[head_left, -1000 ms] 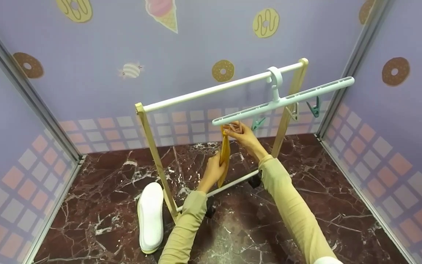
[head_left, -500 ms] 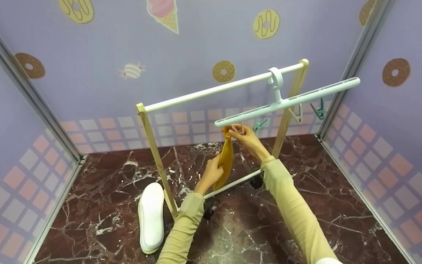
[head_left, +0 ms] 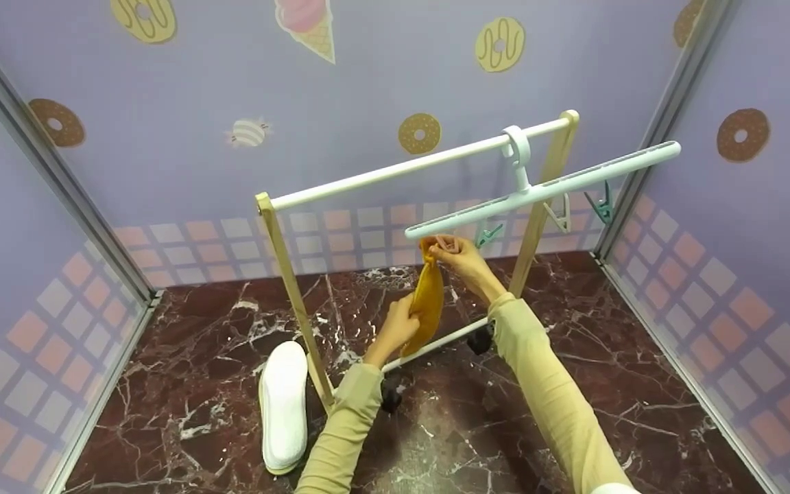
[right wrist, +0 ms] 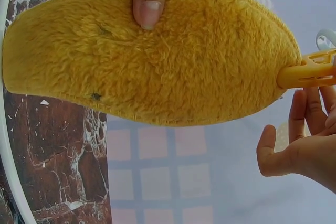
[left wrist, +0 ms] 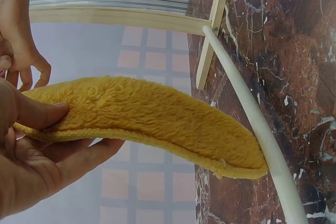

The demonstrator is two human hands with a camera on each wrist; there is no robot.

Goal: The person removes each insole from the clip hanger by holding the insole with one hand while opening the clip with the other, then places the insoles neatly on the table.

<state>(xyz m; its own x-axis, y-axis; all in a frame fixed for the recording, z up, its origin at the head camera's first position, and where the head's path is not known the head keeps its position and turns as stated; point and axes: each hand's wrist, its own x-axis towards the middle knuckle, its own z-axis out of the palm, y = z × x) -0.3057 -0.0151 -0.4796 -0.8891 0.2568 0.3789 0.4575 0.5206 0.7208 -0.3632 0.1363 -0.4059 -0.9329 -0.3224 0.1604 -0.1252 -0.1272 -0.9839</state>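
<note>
A fluffy yellow insole [right wrist: 157, 72] with a stitched edge hangs upright under the left end of a pale hanger [head_left: 539, 192]. My left hand [head_left: 395, 326] pinches its side, the thumb [left wrist: 42, 111] on the fluffy face and the other fingers behind. A yellow clip [right wrist: 307, 74] bites the insole's top end. My right hand [head_left: 463, 264] is at this clip and seems to pinch it, though the fingertips are partly hidden in the head view and cut off in the right wrist view. Close to those fingers is a pinkish clip [head_left: 447, 243].
The hanger hooks over the white bar [head_left: 381, 173] of a wooden-legged rack. Green clips [head_left: 489, 235] and a white clip [head_left: 561, 214] dangle from it. Left of the rack, a white insole [head_left: 283, 405] lies on the dark marbled floor. A lower rail [left wrist: 252, 114] runs below the yellow insole.
The yellow insole has turned so more of its broad face shows in the head view. The hanger has swung slightly to the right. Both hands have shifted only a little.
</note>
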